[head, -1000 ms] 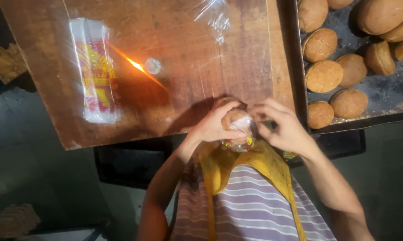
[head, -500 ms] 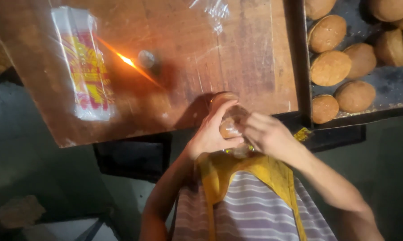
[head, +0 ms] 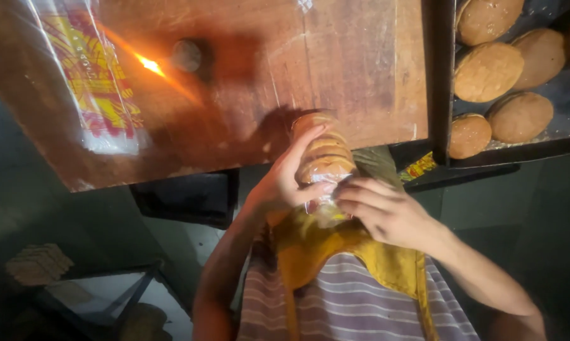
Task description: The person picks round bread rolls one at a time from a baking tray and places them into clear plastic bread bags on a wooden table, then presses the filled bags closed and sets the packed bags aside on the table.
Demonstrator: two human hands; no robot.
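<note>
Wooden boards form the table [head: 360, 69] ahead of us, dim but for a small flame [head: 150, 64] burning beside a round stub on the top. Near the flame lies a flat stack of clear printed bags [head: 89, 82] in yellow and red. Off to the side, a dark metal tray [head: 438, 76] carries round brown buns [head: 489, 71]. We hold a clear bag of stacked buns [head: 326, 158] at the table's near edge, just above our yellow apron [head: 360, 252]. Our left hand [head: 285, 183] wraps around the bag's side, fingers closed on it. Our right hand [head: 386, 211] pinches the bag's lower end, clenched on the plastic.
</note>
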